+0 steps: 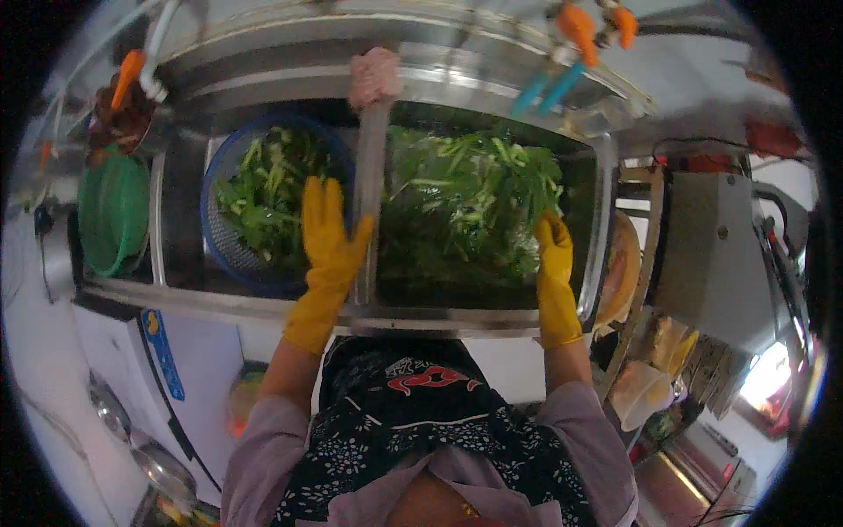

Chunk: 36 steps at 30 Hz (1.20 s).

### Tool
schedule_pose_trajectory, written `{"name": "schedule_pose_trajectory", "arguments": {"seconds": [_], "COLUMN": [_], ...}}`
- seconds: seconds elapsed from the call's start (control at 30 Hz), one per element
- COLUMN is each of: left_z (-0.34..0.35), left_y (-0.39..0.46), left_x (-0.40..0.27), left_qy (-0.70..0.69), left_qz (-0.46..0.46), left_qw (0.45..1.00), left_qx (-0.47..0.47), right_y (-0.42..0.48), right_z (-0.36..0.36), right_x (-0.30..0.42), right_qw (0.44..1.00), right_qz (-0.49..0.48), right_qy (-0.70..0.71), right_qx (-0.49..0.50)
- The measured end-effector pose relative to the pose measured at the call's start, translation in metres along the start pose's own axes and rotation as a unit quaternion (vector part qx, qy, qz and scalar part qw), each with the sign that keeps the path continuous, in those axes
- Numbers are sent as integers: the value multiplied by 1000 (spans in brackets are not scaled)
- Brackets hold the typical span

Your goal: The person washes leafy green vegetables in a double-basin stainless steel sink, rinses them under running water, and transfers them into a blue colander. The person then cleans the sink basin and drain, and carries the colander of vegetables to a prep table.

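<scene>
Leafy green vegetables (pixel 487 178) lie in water in the right basin of a stainless steel sink. More cut greens (pixel 270 191) fill a blue plastic mesh basket (pixel 220 244) in the basin to the left. Both my hands wear yellow rubber gloves. My left hand (pixel 329 227), fingers extended and thumb apart, is over the basket's right edge beside the metal divider (pixel 370 191), with nothing seen in it. My right hand (pixel 554 240) has its fingers curled at the right edge of the floating greens; whether it grips any leaves is unclear.
A pink cloth (pixel 375 76) sits on the back end of the divider. Taps with orange handles (pixel 577 33) and blue spouts hang over the right basin. At the far left stands a green plastic basket (pixel 113 214). The sink's metal front rim (pixel 448 319) runs before me.
</scene>
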<state>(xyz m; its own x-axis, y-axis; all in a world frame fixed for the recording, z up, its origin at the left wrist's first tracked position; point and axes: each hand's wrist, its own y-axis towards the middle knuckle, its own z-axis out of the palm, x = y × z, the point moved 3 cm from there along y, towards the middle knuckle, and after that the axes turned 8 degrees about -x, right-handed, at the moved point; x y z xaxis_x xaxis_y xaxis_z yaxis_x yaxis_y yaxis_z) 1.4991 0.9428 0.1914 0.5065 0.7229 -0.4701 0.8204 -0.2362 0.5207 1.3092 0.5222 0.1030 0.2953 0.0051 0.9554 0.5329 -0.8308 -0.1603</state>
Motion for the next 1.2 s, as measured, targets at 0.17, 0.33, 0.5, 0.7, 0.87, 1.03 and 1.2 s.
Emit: {"name": "schedule_pose_trajectory", "arguments": {"seconds": [0.17,0.33,0.5,0.7,0.87,1.03,1.2], "left_z": [42,40,40,39,40,46,74], "left_y": [-1,-11,-15,-10,-10,-11,-47], "left_x": [-48,-23,-25,-21,-26,-37,-53], "left_qy": [166,144,136,163,154,152,-12], "left_qz": [30,64,50,30,41,99,116], "left_qw": [968,979,981,977,978,973,963], "left_qx": [187,128,130,132,133,143,244], "right_y": [55,136,234,170,-16,-181,-162], "right_z": [-4,56,86,45,-37,-86,-55], "right_x": [124,315,398,376,222,-10,-54], "right_qw": [990,951,948,946,956,995,970], "right_qz": [-67,-258,-311,-308,-240,90,50], "right_qy": [118,154,37,76,-164,51,-232], "right_qx": [-51,-74,-56,-60,-34,2,-46]}}
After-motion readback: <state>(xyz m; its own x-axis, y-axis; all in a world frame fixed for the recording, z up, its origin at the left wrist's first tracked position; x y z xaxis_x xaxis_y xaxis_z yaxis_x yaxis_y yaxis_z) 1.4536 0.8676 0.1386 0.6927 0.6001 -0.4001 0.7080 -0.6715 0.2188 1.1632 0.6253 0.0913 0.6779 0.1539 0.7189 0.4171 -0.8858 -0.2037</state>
